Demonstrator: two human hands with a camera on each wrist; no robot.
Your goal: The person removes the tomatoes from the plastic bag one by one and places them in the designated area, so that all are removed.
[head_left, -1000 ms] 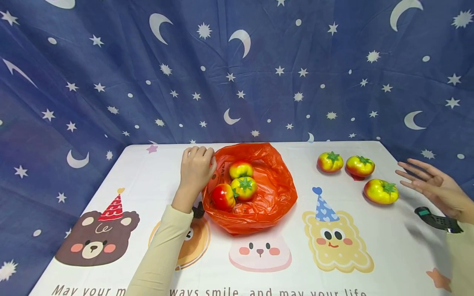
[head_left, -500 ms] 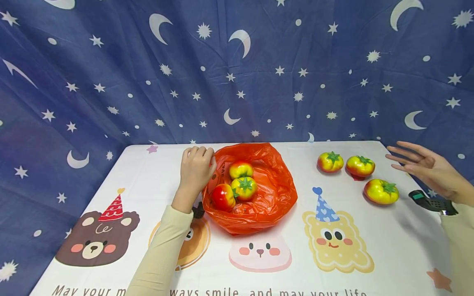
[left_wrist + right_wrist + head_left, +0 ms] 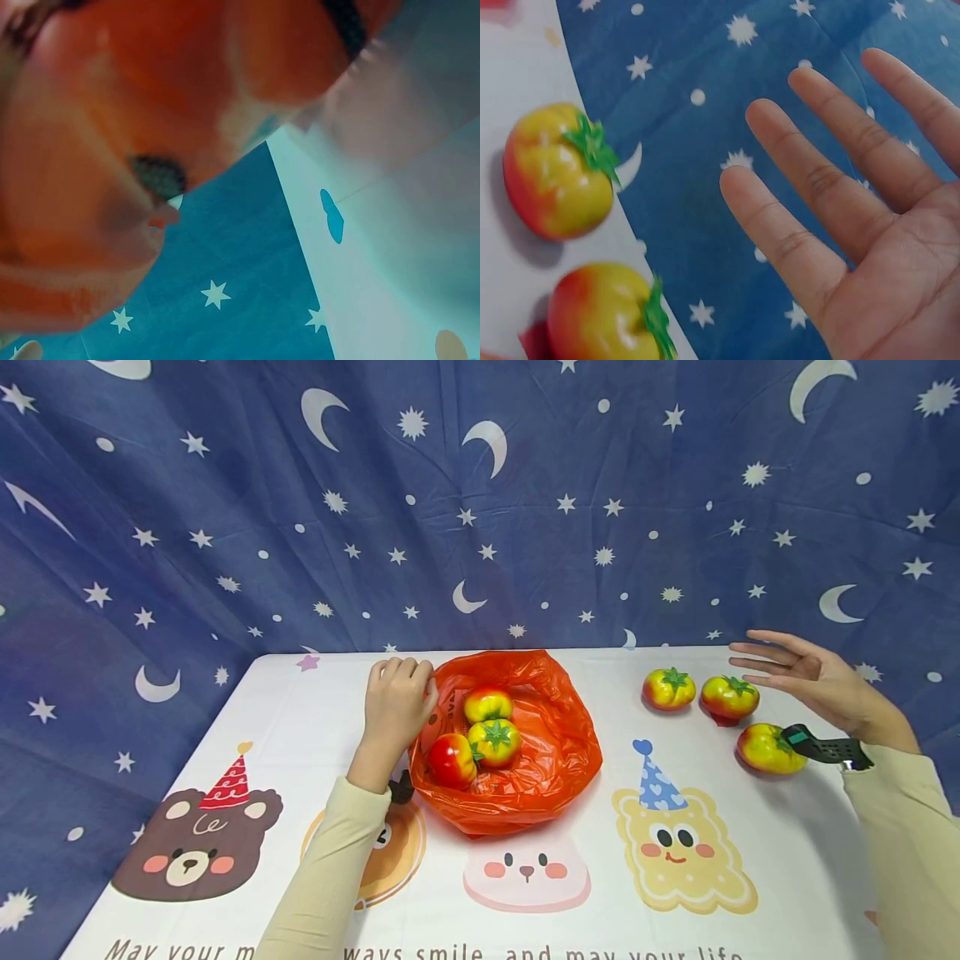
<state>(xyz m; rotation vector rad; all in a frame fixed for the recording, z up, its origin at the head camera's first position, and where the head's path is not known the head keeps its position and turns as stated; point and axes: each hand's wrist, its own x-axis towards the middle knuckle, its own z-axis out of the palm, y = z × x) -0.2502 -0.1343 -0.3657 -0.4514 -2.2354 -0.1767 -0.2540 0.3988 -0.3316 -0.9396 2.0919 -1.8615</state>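
Note:
A red plastic bag [image 3: 551, 735] stands wide open at mid-table, with three red-and-yellow tomatoes inside, one a green-topped tomato [image 3: 497, 742]. At its left rim my left hand [image 3: 397, 706] holds the plastic with curled fingers. The left wrist view is mostly filled by blurred orange-red plastic [image 3: 172, 82]. To the right, my right hand [image 3: 825, 681] hovers with fingers spread and nothing in them. Below and left of it lie a far tomato [image 3: 669, 689], a middle tomato [image 3: 729, 697] and a near tomato [image 3: 768, 750], the last partly covered by the wrist strap.
The white tablecloth [image 3: 315, 760] carries printed cartoon figures, among them a bear [image 3: 197, 843] and a biscuit [image 3: 678, 852]. A blue curtain [image 3: 525, 527] with moons and stars hangs right behind the table's far edge.
My right hand has moved left and slightly away from me, coming over toward the three loose tomatoes. The left hand, the bag and the tomatoes have stayed put.

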